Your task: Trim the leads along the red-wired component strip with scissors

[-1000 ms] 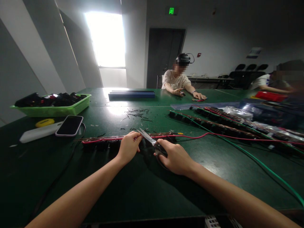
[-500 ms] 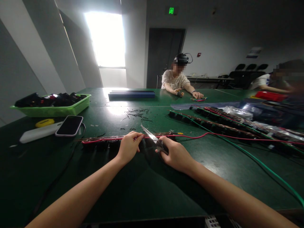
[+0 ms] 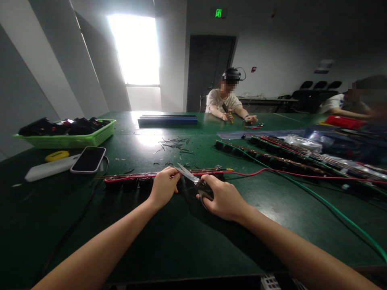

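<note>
A long strip of black parts (image 3: 130, 182) strung on a red wire (image 3: 254, 173) lies across the green table (image 3: 187, 241) in front of me. My left hand (image 3: 163, 189) is closed, pinching the strip and wire near its middle. My right hand (image 3: 222, 197) is shut on a pair of scissors (image 3: 192, 178), whose metal blades point left and up toward my left fingertips, right at the wire.
A phone (image 3: 88, 159), a white case (image 3: 48, 169) and yellow tape (image 3: 57, 156) lie at the left, beside a green basket (image 3: 68, 139) of black parts. Wire offcuts (image 3: 173, 145) are scattered mid-table. More strips (image 3: 287, 159) and a green wire (image 3: 332, 209) run right. Two other people sit at the far side.
The scissors dipped slightly, their blades back at my left fingertips. My hands stayed put. The person across the table lifted a tool upright.
</note>
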Demonstrator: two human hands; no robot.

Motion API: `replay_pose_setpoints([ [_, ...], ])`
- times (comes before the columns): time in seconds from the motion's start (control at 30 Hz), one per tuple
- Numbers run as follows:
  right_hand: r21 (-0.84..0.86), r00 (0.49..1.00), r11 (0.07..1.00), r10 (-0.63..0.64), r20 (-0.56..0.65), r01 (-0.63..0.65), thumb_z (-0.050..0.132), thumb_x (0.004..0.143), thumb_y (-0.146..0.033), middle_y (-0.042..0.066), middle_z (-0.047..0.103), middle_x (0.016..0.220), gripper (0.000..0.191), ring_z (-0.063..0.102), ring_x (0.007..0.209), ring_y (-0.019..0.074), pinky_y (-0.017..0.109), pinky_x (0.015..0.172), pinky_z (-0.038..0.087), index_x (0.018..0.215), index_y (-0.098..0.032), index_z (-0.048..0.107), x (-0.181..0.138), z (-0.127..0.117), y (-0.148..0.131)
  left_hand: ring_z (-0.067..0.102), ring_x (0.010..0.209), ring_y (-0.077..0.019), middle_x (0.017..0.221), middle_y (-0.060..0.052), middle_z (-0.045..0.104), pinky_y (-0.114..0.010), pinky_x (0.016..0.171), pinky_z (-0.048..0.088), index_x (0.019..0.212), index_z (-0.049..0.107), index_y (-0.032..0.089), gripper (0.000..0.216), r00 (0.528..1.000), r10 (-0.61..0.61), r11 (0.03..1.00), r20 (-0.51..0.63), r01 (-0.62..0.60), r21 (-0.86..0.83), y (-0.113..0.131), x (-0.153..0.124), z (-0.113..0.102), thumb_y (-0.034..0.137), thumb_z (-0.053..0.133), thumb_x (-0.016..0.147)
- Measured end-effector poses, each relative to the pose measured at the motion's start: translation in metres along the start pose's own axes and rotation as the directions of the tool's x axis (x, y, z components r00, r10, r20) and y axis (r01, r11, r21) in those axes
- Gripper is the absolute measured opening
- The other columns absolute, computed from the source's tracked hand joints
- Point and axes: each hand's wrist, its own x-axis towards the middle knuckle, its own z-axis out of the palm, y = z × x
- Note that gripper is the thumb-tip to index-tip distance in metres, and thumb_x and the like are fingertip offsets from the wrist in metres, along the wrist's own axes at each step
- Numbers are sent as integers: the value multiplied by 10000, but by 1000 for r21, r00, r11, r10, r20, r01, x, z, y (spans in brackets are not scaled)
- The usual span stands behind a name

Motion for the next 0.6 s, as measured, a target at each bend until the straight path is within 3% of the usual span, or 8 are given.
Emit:
replay_pose_setpoints([
  [0.6,-5,1000,1000,0,-4,0,580,802,-350,70,633,1152,406,647,884,234,275,695,394,1180,-221,507,1,2,0,549,375,-54,848,-4,650,-193,418,412,809,703,173,228,1000,7,1000,9,-7,8,1,-1,0,303,519,843],
])
